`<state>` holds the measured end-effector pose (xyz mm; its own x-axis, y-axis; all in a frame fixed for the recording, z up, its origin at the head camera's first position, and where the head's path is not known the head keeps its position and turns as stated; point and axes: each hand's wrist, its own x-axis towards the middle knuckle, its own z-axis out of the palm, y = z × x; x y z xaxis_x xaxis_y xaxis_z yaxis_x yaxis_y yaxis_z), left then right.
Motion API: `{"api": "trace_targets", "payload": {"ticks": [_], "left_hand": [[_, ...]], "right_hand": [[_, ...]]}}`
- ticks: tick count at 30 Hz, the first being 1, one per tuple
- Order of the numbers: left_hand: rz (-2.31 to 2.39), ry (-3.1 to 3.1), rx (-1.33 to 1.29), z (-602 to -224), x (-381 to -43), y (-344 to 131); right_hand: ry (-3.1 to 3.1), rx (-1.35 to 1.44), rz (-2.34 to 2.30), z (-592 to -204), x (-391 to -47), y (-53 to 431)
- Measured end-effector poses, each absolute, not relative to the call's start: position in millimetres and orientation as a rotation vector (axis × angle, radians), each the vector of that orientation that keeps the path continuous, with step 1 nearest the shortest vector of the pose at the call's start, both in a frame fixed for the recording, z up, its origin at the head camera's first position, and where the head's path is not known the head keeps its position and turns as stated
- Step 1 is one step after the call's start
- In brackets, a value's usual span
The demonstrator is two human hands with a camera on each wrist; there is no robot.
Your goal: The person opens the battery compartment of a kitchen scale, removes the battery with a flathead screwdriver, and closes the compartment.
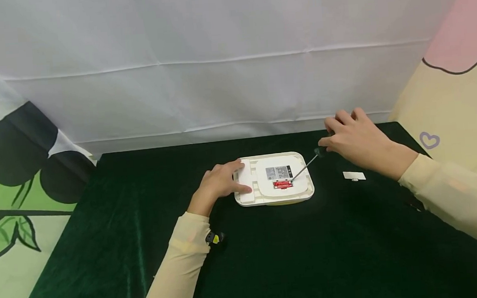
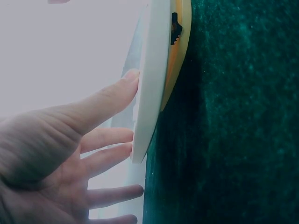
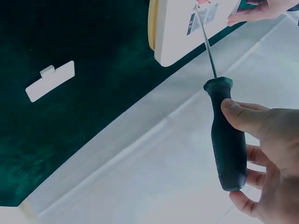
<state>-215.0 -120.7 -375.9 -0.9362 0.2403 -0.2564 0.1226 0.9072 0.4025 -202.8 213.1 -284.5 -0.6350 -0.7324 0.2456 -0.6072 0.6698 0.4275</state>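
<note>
A white, flat, rounded device (image 1: pixel 266 184) lies on the green cloth, with a printed label and a red-lined recess (image 1: pixel 282 184) on its upper face. My left hand (image 1: pixel 220 182) rests on its left end, thumb and fingers spread and fairly straight. In the left wrist view, a yellow rim (image 2: pixel 180 60) with a dark toothed part shows beneath the white edge. My right hand (image 3: pixel 275 154) holds a screwdriver (image 3: pixel 226 135) by its dark green handle, thumb on one side and fingers round the other. Its shaft slants down to the red recess; exact tip contact is too small to tell.
A small white cover (image 1: pixel 354 175) with a tab lies on the cloth right of the device, below my right hand. A dark green cloth (image 1: pixel 144 229) covers the table. A white curtain (image 1: pixel 234 94) hangs behind it, with patterned sheets on both sides.
</note>
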Motion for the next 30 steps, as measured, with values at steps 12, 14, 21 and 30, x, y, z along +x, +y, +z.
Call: {"api": "trace_targets", "payload": {"ticks": [12,14,21,30], "left_hand": [[0.553,2.783,0.27,-379,-209,-117],[0.547,2.79,0.28,-378,-208,-114],[0.532,2.795,0.264,-374,-204,-110],[0.518,2.797,0.274,-373,-204,-112]], "right_hand": [[-2.621,0.982,-0.342,-280,-200,208],[-2.68,0.931,-0.305,-280,-196,211],[-2.776,0.778,-0.12,-291,-177,223],[-2.758,0.664,0.011,-309,-163,232]]}}
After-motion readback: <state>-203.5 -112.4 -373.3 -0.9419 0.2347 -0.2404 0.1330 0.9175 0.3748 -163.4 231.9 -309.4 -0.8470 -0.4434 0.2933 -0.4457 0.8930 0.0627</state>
